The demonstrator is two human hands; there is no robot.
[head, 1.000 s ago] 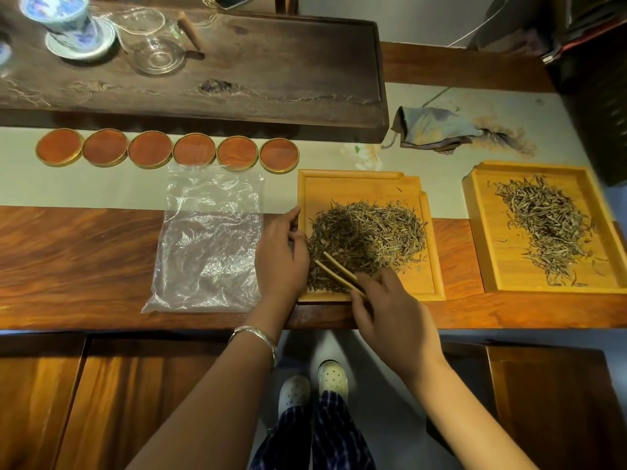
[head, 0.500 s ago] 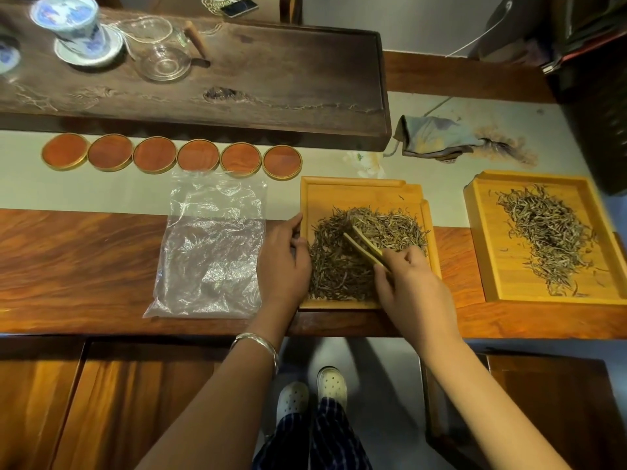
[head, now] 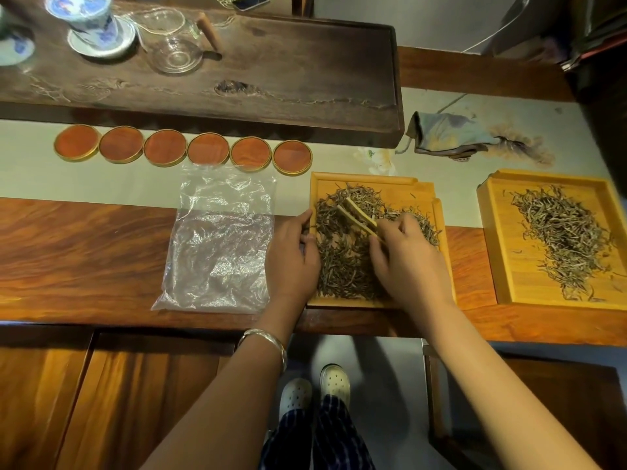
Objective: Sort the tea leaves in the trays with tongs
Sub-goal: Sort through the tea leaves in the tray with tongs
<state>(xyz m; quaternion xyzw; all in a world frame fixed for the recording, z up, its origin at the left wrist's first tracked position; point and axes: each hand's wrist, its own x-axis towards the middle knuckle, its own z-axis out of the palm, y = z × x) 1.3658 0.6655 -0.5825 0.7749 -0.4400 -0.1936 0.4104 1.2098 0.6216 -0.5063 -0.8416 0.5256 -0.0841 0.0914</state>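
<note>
Because the reddish polished wooden worktop ends just below the near tray, anything knocked toward the person goes straight to the floor. Risks, biggest item down:

- Near square yellow bamboo tray: its front edge sits close to the worktop lip. The left hand rests against its left rim, fingers curled on the edge, apparently steadying it. If that hand slips or lifts while the tongs drag, the tray could skid or tip off.
- Second yellow bamboo tray, well apart to the right, holds its own looser spread of leaves. It partly overhangs the pale runner onto the wood, so an elbow swing during a transfer could nudge it.
- Crumpled clear plastic bag lies flat just beside the left hand. It is light and slippery, so a wrist brush would shift it or drag stray leaves along.
- Pile of dry brown-green tea leaves fills most of the near tray, right up to the left rim. A sideways sweep there would spill leaves over the low edge.
- Pale bamboo tongs: the right hand grips them at the rear end, fingers closed around the handle, tips slightly apart over the far part of the pile. Can't tell if any leaf is pinched. Squeezing too hard likely snaps brittle leaves; too loose drops them mid-carry.
</note>
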